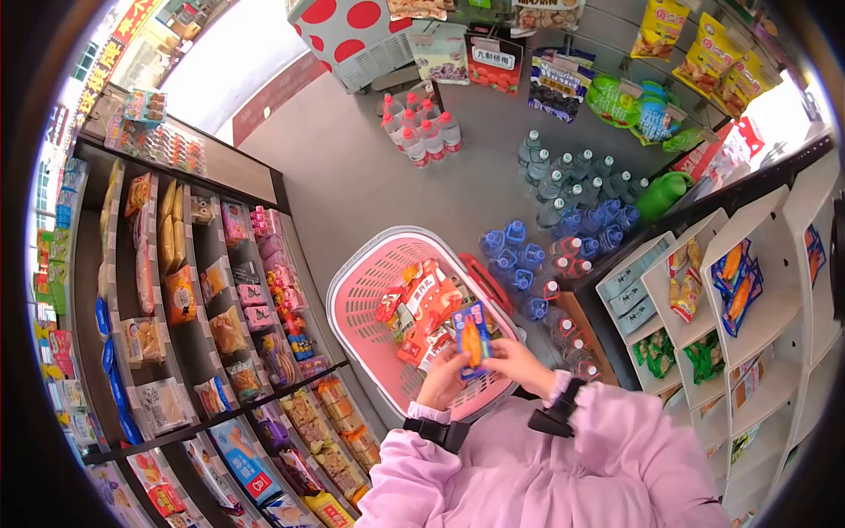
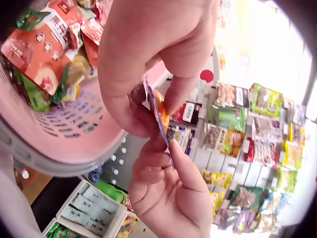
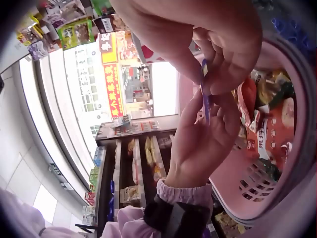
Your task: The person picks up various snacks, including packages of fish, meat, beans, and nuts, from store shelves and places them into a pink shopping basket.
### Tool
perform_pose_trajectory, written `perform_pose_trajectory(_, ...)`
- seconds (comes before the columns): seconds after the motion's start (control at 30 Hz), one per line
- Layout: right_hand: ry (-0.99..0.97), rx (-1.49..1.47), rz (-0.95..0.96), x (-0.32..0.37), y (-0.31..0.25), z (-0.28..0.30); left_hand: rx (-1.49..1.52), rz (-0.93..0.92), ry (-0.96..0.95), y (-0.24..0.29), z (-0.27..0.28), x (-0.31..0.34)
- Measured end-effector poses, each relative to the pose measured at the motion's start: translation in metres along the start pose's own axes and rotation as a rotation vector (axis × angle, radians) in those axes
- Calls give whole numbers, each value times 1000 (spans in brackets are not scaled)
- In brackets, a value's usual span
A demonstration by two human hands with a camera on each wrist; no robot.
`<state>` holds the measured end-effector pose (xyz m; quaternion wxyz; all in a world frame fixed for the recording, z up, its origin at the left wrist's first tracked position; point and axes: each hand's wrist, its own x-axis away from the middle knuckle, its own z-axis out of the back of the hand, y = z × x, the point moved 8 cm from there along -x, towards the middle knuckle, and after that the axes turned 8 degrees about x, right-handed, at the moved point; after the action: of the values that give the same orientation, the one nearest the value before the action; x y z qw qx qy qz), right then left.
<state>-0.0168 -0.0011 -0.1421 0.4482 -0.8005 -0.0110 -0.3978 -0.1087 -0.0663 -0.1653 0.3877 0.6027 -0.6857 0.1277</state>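
A small blue snack packet with an orange, sausage-like picture is held between both hands over the basket. My left hand pinches its left edge between thumb and fingers; my right hand pinches the lower right edge. Seen edge-on in the left wrist view, the packet looks thin and flat, with the two hands meeting along it. Below the hands stands a pink plastic basket with slotted walls and a grey rim. Several red and other bagged snacks lie in it.
Shelves of packaged snacks line the left side. Tiered white bins with packets, some like the held one, stand at right. Bottles crowd the floor ahead and right, with a red-capped group farther off. Hanging bags cover the back wall.
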Motion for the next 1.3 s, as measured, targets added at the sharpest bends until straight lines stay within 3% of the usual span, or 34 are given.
perform_pose_trajectory(0.1, -18, -113, -108, -50, 23, -20, 49, -37, 207, 15, 39, -9)
perform_pose_trajectory(0.17, 21, 113, -133, -64, 17, -19, 12, -111, 229, 25, 70, -26)
perform_pose_trajectory(0.23, 91, 281, -66, -67, 16, -13, 69, -181, 346, 42, 72, -29)
perform_pose_trajectory(0.3, 51, 366, 74, -61, 17, -8, -209, -371, 287, 61, 112, -44)
perform_pose_trajectory(0.33, -9, 435, 96, -54, 20, -8, -308, -425, 301, 67, 134, -49)
perform_pose_trajectory(0.43, -142, 513, 157, -10, 0, 10, -1, -250, 507, 65, 173, -65)
perform_pose_trajectory(0.47, -89, 527, 149, 4, 4, 25, -112, -348, 417, 68, 186, -74)
perform_pose_trajectory(0.5, -43, 539, 145, 17, 10, 37, -597, -361, 454, 78, 186, -70)
perform_pose_trajectory(0.6, 57, 462, 188, 67, -12, 72, -424, -347, 415, 69, 217, -72)
perform_pose_trajectory(0.63, 100, 428, 218, 84, -23, 83, -232, -346, 447, 62, 222, -69)
perform_pose_trajectory(0.7, 206, 415, 324, 133, -68, 106, -420, -262, 364, 54, 245, -74)
perform_pose_trajectory(0.73, 270, 363, 365, 157, -87, 117, -261, -219, 465, 47, 235, -66)
perform_pose_trajectory(0.77, 331, 310, 409, 182, -106, 127, -48, -211, 578, 42, 183, -47)
perform_pose_trajectory(0.9, 638, 122, 598, 302, -175, 161, -220, -371, 404, 42, 67, -39)
perform_pose_trajectory(0.97, 951, 308, 781, 359, -198, 176, -291, -345, 246, 38, 10, -48)
perform_pose_trajectory(1.1, 1389, 608, 835, 436, -226, 208, -548, -444, -94, 26, -129, -48)
perform_pose_trajectory(1.17, 1566, 751, 800, 462, -242, 226, -558, -413, -182, 13, -189, -44)
perform_pose_trajectory(1.2, 1672, 962, 777, 468, -246, 241, -566, -397, -224, 6, -217, -41)
perform_pose_trajectory(1.3, 1654, 1074, 315, 458, -243, 298, -708, -374, -426, -20, -291, -28)
